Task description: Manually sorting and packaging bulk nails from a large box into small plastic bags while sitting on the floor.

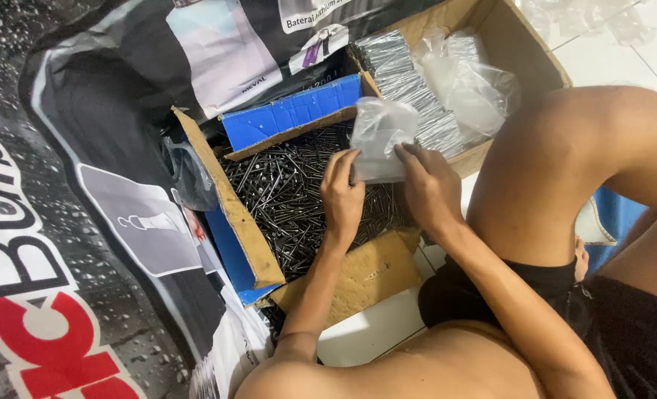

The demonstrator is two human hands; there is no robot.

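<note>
Head view: both hands pinch a small clear plastic bag point(379, 140) — left hand point(342, 193) grips its lower left edge, right hand point(430, 188) its lower right, fingers closed on the film so the mouth stays spread. The bag is held right above the open blue-lined cardboard box point(243, 222) full of loose dark nails point(291, 192), near the box's far right corner. Behind it, a second brown box point(524, 48) holds stacked filled packets point(410, 89) and spare bags. All of it sits on a printed banner point(70, 222) on the floor — the person's bare knee is at the right.
</note>
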